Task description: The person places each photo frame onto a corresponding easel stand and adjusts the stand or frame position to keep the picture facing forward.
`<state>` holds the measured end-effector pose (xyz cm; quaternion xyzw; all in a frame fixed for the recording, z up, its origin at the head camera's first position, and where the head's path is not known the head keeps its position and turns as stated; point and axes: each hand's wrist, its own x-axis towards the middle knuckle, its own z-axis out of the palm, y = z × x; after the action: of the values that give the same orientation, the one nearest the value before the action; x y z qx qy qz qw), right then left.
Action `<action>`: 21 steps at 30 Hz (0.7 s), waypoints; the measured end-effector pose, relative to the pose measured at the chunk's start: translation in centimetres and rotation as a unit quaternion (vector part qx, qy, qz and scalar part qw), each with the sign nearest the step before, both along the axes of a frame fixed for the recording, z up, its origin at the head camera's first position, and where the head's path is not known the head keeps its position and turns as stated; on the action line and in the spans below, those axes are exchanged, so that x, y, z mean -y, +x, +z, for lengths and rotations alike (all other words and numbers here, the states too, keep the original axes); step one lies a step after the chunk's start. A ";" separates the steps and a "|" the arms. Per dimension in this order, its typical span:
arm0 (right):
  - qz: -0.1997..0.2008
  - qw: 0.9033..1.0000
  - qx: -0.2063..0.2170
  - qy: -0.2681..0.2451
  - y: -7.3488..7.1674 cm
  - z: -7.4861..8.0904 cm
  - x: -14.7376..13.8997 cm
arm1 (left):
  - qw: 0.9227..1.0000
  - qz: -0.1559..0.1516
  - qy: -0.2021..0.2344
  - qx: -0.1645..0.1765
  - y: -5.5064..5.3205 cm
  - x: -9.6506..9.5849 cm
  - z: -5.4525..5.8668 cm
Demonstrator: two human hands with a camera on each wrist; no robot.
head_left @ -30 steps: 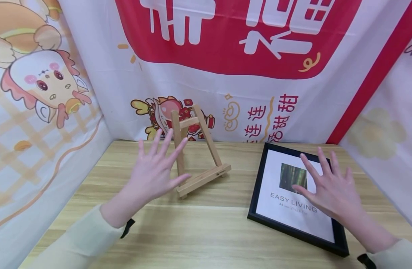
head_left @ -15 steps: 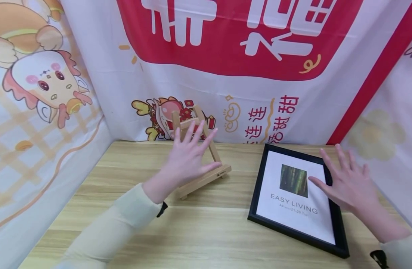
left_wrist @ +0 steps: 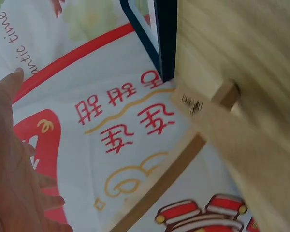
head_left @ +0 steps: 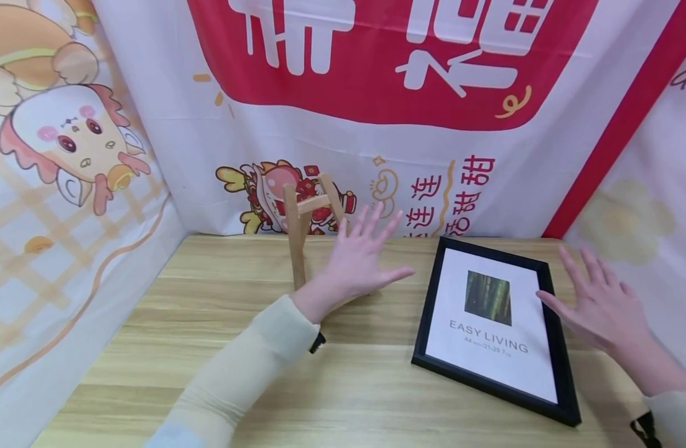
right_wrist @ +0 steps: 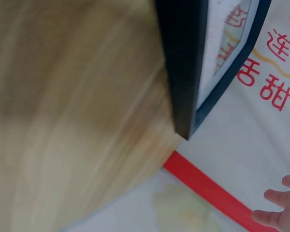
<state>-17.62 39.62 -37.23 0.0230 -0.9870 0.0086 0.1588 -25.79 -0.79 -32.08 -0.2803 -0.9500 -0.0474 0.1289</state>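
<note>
**Two spread hands above a table, with an easel and a black frame**

A person's left hand and right hand reach forward over a wood-grain table, both with fingers straight and fanned and thumbs held out. Each hand is bare and grips nothing.

The left hand is nearest the easel, a small stand of pale wood. From the head camera the hand and wrist cover the easel's right post and most of its ledge; the left post and top crossbar show to the left of the fingers. In the left wrist view, the hand and the easel are apart.

The frame lies on the table between the hands, slanted, closer to the right one. Inside its black border is a white sheet with a dark green photo and the words "EASY LIVING". The right hand's thumb tip overlaps the frame's right edge in the head view — the right wrist view shows the fingertips clear of it.

Pale sleeves cover both forearms. Beyond the hands hangs a white back cloth with a large red patch and Chinese characters; to the left of the left hand, a side cloth carries an upside-down cartoon animal — pink-cheeked, over an orange check.
</note>
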 end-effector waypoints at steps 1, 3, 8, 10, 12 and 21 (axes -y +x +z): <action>0.001 1.000 0.004 -0.006 0.1 -0.1 -0.2 | 1.000 -0.003 0.008 0.011 -0.1 -0.4 -0.2; 0.008 1.000 0.012 -0.028 0.2 -0.4 -0.5 | 0.999 -0.013 0.027 0.039 -0.2 -1.0 -0.5; 0.024 0.996 0.020 -0.085 0.9 -1.6 -1.4 | 0.993 -0.036 0.059 0.099 -0.4 -2.6 -1.5; 0.032 0.994 0.017 -0.106 1.1 -2.1 -1.8 | 0.989 -0.045 0.069 0.120 -0.4 -3.1 -1.9; 0.036 0.991 0.021 -0.128 1.4 -2.5 -2.1 | 0.985 -0.055 0.082 0.138 -0.5 -3.7 -2.4; 0.005 0.977 0.099 -0.191 2.6 -4.2 -3.0 | 0.954 -0.085 0.163 0.235 -0.7 -5.8 -4.6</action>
<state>-15.07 42.66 -41.40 -0.0036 -0.9780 0.1995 0.0615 -26.51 5.01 -36.68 -0.3160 -0.9055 -0.2771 -0.0582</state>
